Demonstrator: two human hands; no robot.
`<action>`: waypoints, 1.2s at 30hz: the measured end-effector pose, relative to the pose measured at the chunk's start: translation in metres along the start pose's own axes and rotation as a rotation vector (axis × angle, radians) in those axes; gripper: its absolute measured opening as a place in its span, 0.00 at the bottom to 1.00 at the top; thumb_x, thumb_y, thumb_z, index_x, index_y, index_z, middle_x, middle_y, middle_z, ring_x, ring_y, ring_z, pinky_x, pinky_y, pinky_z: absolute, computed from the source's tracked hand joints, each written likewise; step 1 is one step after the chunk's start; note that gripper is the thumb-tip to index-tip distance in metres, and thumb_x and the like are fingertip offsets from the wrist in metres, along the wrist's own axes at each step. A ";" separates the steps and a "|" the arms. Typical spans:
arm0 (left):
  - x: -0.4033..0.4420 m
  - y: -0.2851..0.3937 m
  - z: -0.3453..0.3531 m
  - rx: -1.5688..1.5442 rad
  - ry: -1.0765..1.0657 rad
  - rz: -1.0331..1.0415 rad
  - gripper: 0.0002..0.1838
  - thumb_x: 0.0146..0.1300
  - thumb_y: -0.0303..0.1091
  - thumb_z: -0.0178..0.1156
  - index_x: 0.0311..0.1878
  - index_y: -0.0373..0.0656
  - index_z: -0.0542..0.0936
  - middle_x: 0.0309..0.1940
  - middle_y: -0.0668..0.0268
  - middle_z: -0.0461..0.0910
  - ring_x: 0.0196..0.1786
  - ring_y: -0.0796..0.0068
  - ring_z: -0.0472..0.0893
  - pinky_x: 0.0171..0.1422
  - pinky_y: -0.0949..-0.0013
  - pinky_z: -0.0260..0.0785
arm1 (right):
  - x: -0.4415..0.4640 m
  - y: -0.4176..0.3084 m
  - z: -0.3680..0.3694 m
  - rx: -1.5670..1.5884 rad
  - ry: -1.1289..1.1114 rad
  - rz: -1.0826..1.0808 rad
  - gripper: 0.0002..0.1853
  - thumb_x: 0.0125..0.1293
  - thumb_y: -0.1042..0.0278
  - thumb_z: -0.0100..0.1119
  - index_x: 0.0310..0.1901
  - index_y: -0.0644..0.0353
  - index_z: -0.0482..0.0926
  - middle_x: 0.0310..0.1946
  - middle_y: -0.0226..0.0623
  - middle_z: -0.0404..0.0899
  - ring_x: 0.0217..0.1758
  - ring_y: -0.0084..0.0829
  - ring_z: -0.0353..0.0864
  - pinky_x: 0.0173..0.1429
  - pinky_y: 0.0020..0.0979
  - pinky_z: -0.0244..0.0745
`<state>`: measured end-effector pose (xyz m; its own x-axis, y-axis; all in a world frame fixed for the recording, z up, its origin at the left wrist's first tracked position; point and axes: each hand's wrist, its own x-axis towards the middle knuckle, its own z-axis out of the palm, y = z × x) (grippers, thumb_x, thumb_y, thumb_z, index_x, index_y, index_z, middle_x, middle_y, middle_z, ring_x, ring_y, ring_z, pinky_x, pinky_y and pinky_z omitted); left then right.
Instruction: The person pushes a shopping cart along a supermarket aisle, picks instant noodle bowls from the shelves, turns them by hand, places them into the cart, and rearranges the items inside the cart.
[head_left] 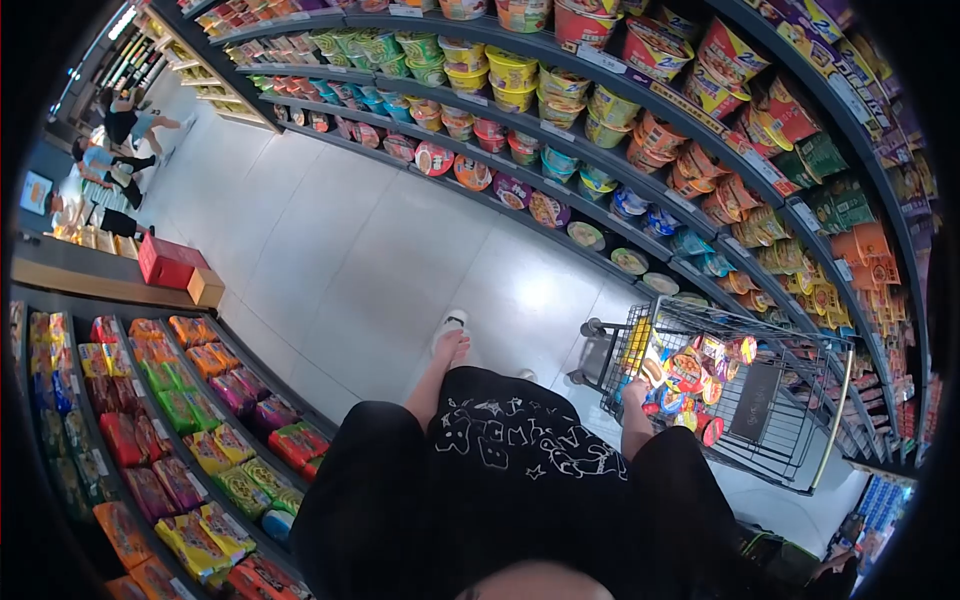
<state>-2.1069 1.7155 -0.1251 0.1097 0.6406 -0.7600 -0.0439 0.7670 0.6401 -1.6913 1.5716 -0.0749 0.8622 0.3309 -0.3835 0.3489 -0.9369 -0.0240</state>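
My left hand (453, 346) hangs in front of my body above the floor, its fingers loose, with nothing visible in it. My right hand (636, 391) is at the near side of a black wire shopping cart (770, 440). Its fingers are curled beside a small pack with a brown oval picture (653, 372). Whether they grip that pack or the cart's edge is too small to tell. Several colourful instant noodle cups (687, 372) lie piled in the cart, close to this hand.
Curved shelves of instant noodle cups (512, 75) run along the far side of the aisle. Shelves of bagged noodles (185, 410) stand at left. A red box (172, 262) sits at the shelf end. Other people (120, 120) are at the upper left. Pale tiles (330, 250) cover the floor.
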 end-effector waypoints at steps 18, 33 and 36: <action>0.118 0.222 -0.164 0.180 -0.016 0.215 0.18 0.56 0.36 0.48 0.51 0.43 0.67 0.40 0.62 0.76 0.40 0.72 0.76 0.43 0.70 0.67 | -0.073 -0.203 0.054 0.217 0.108 -0.006 0.16 0.61 0.56 0.41 0.37 0.62 0.69 0.30 0.50 0.75 0.37 0.46 0.76 0.38 0.42 0.70; 0.190 0.458 -0.035 0.063 -0.102 0.748 0.17 0.58 0.44 0.50 0.39 0.38 0.73 0.26 0.64 0.76 0.19 0.81 0.73 0.20 0.80 0.65 | -0.145 -0.313 0.061 0.305 -0.129 0.028 0.18 0.62 0.58 0.37 0.39 0.64 0.72 0.37 0.56 0.73 0.43 0.52 0.72 0.44 0.44 0.66; 0.217 0.549 0.006 0.053 -0.024 0.826 0.19 0.56 0.39 0.52 0.45 0.35 0.65 0.35 0.58 0.72 0.22 0.74 0.76 0.17 0.77 0.66 | -0.127 -0.303 0.091 0.300 -0.159 -0.066 0.18 0.61 0.56 0.38 0.37 0.62 0.74 0.34 0.53 0.74 0.40 0.51 0.73 0.42 0.45 0.67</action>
<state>-2.1016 2.2757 0.0620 0.0841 0.9956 -0.0400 -0.0730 0.0462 0.9963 -1.9403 1.8030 -0.1029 0.7653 0.3922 -0.5103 0.2581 -0.9133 -0.3149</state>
